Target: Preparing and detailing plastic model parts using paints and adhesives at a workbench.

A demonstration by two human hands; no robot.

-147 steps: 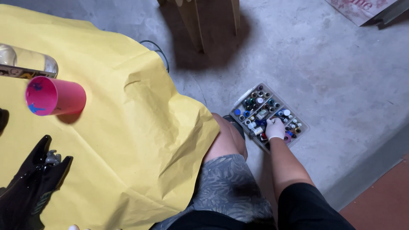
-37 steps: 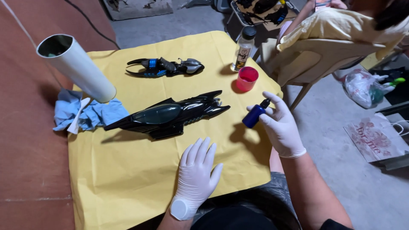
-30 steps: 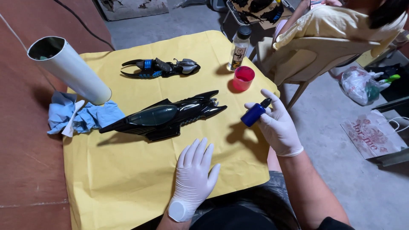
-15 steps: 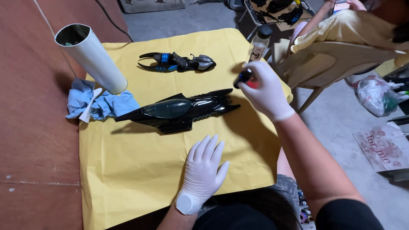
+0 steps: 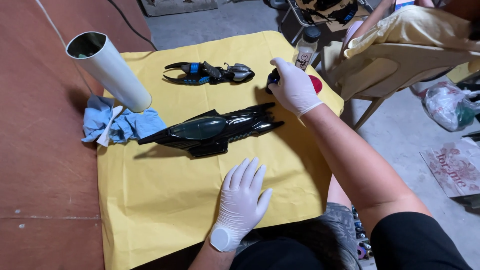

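One view, head camera: since half a second ago the right hand (image 5: 294, 89) has dropped lower, fingers closed round the small dark blue bottle (image 5: 273, 79) just beside the red cup (image 5: 315, 84). Left hand (image 5: 242, 200) stays open, flat on the yellow paper (image 5: 165, 190) covering the table. Bottle mostly hidden by the glove.

My left hand (image 5: 242, 196) flat, gloved fingers spread toward 12 o'clock, my right hand (image 5: 294, 86) reaching to 1 o'clock, fingers curled closed.
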